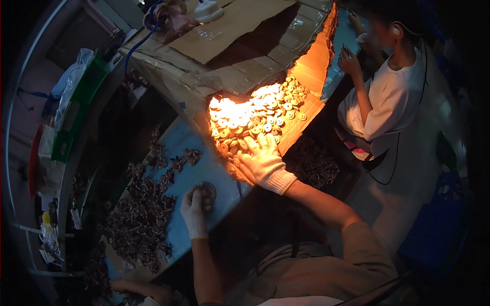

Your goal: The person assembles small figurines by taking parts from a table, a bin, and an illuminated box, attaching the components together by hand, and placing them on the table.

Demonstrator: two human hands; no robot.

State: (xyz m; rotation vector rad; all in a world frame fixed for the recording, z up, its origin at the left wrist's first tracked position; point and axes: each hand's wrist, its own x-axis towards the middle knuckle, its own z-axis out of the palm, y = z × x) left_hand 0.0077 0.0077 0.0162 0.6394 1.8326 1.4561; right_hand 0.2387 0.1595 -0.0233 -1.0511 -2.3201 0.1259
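Two gloved hands in view. Right hand (263, 164), center of frame: fingers spread apart, palm down on the near edge of a heap of round discs (270, 115), each with a center hole where clear. Heap lies upper center, on the floor of a cut-open cardboard box (178, 84), under a strong orange-white glow; brightest discs washed out. Left hand (194, 217), lower center-left: fingers curled together, clamped on a dark round piece (208, 190) at the fingertips, above a light-blue work surface (191, 143). Left of it, a big spread of small dark parts (140, 217); too dim for exact shape. More dark pieces (316, 166) right of center, below the box. White round fixture (207, 11) on box top, blue cable (138, 47) beside it. Upper right: co-worker (395, 102) in white top, hands raised. Lower left: another person's forearm (145, 289). Green bins (89, 79) upper left; blue crate (434, 234) lower right.
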